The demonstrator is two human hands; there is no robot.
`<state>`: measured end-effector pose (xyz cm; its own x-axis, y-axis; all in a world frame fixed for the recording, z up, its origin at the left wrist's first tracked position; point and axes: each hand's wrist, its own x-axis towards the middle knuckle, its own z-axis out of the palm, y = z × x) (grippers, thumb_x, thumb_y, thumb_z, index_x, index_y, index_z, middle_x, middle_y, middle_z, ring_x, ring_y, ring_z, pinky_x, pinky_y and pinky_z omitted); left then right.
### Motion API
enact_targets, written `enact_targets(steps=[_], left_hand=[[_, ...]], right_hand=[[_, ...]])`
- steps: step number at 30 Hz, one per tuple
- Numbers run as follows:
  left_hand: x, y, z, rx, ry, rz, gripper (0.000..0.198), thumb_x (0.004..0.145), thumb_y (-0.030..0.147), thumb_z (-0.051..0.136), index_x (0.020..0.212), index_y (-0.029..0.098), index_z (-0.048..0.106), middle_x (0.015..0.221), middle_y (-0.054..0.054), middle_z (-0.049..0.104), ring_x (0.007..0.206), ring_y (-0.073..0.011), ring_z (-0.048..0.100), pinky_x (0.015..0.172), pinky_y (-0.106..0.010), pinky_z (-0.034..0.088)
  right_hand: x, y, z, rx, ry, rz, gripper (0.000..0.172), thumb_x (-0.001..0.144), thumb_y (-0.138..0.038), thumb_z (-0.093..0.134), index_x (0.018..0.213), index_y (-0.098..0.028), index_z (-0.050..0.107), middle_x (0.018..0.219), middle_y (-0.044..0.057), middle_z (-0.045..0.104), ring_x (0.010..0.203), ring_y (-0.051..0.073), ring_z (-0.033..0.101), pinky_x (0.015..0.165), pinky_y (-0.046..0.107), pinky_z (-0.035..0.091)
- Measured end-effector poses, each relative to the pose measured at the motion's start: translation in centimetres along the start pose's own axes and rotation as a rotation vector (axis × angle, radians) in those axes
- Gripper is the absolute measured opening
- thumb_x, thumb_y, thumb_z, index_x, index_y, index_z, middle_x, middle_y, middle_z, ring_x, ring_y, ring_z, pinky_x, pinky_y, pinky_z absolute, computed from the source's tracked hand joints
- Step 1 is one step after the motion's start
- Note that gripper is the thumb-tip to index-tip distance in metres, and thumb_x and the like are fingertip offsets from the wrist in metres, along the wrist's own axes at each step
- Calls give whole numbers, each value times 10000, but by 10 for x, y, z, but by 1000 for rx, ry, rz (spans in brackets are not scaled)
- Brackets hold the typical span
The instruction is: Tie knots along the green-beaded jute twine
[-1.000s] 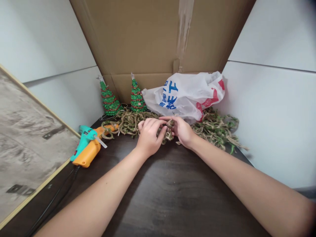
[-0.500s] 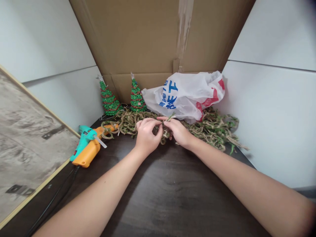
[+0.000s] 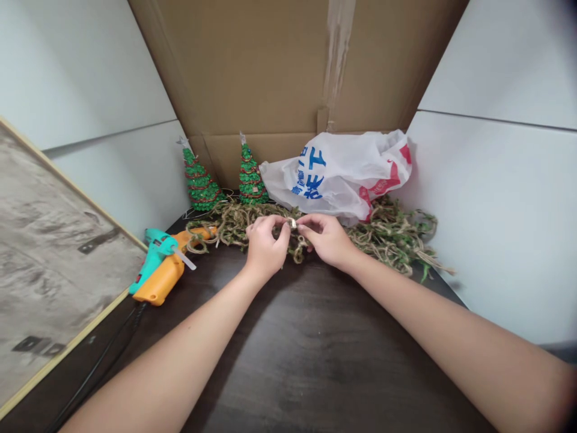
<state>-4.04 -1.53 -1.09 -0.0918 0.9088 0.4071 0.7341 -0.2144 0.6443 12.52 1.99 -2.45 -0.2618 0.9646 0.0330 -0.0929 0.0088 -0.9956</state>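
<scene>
Between my two hands is a short bend of pale twine (image 3: pixel 293 223), pinched at each side. My left hand (image 3: pixel 267 242) grips it with thumb and forefinger, the other fingers curled. From the other side my right hand (image 3: pixel 328 239) holds it in a like pinch. Beneath and behind the hands lies a long tangled heap of brown twine with green leafy bits (image 3: pixel 392 237), which runs along the back of the dark table. A small loop of the heap (image 3: pixel 299 249) hangs just below my fingertips. The fingertips partly hide the held piece.
A teal and orange glue gun (image 3: pixel 160 264) lies at left with its black cord. Two small green Christmas trees (image 3: pixel 253 177) stand at the back beside a white plastic bag (image 3: pixel 347 171). A framed board (image 3: pixel 58 264) leans in from the left. Cardboard (image 3: pixel 247 72) closes the back.
The fingertips of both hands have shifted slightly apart. A pale bend of twine now shows between them, where a green leafy end stuck up before.
</scene>
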Motion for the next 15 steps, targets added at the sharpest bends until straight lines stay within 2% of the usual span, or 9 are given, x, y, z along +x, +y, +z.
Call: enact_targets(steps=[2, 5, 9, 15], left_hand=[[-1, 2, -1, 40, 24, 28, 108, 987, 239, 635, 925, 224, 723, 996, -67, 828, 1048, -287, 742, 1003, -483, 510], [-5, 4, -2, 107, 37, 171, 111, 976, 248, 653, 908, 230, 738, 942, -56, 829, 1003, -280, 752, 987, -470, 502], [-7, 2, 1, 114, 53, 364, 135, 994, 270, 667, 945, 217, 781, 941, -65, 846, 1008, -286, 777, 951, -460, 516], [-4, -8, 5, 93, 117, 331, 215, 1051, 274, 611, 1028, 194, 809, 1046, -107, 860, 1056, -297, 777, 971, -475, 574]], right_hand=[[1, 2, -1, -13, 57, 8, 177, 751, -352, 823, 856, -215, 784, 746, 5, 703, 623, 143, 569, 512, 258, 487], [1, 5, -2, -42, 163, -24, 163, 758, -325, 798, 879, -216, 792, 744, 14, 715, 643, 165, 599, 565, 289, 514], [-1, 6, -1, -90, 189, -86, 159, 794, -339, 769, 887, -215, 803, 784, 40, 759, 681, 192, 639, 665, 346, 549], [-9, -1, 0, -349, 139, -332, 151, 900, -324, 680, 894, -225, 794, 898, 78, 782, 802, 233, 687, 811, 411, 570]])
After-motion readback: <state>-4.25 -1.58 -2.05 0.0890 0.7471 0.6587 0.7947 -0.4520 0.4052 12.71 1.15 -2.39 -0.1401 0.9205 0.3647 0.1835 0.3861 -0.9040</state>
